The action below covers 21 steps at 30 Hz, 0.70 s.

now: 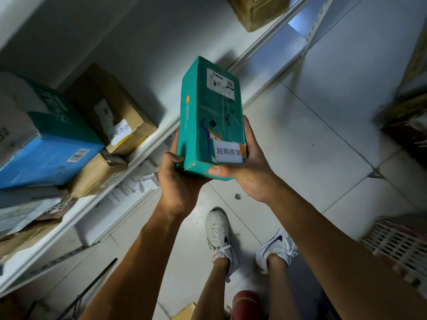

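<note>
The box (211, 116) stands upright between both hands. The left hand (178, 179) grips its lower left corner; the right hand (249, 167) cups its base and right side.

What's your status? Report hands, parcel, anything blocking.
Left hand and right hand both gripping teal box at its near end. Box held in air beside shelf. Stacked parcels crowd the shelf alongside.

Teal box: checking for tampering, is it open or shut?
Shut. The teal box has its near end flap folded closed, and no contents show.
</note>
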### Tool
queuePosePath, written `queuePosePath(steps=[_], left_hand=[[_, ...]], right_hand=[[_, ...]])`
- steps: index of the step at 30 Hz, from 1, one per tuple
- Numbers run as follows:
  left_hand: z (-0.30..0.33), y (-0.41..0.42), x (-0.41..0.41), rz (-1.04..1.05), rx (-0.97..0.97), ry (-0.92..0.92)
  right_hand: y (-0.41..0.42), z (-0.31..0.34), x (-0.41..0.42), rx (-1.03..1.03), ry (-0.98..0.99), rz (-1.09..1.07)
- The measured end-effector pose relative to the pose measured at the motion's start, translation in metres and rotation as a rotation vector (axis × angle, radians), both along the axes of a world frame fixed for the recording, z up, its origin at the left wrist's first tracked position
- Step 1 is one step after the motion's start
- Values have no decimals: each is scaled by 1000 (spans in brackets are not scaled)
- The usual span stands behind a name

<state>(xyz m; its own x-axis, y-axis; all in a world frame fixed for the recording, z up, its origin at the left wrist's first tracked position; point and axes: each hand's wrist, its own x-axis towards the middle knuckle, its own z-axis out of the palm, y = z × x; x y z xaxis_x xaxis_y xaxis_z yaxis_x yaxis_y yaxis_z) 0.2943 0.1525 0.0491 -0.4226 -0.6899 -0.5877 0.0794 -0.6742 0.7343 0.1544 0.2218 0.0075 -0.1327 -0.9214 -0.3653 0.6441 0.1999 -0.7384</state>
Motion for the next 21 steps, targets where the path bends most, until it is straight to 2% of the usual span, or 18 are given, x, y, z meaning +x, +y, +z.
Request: queuePosePath(steps=[3,5,8,10,12,17,21], left_hand=[[-4,5,-5,-66,17,-105],[-4,10,-10,-103,-46,-227],[-2,15,-22,-145,-98,-400],[-1,18,-31,-233,-27,-424],[-3,22,-40,-323,30,-405],[-9,40,-61,-358,100,-336],[-7,56,-77,-386,132,-346]], right_hand=[[12,-2,1,28,59,-42],[18,-1,-1,42,100,-91],[32,-2,-19,77,270,-98],[44,-3,-32,133,394,-72],[57,-6,-39,140,436,-78],[87,-10,-58,121,375,-115],[119,-6,-78,226,186,-163]])
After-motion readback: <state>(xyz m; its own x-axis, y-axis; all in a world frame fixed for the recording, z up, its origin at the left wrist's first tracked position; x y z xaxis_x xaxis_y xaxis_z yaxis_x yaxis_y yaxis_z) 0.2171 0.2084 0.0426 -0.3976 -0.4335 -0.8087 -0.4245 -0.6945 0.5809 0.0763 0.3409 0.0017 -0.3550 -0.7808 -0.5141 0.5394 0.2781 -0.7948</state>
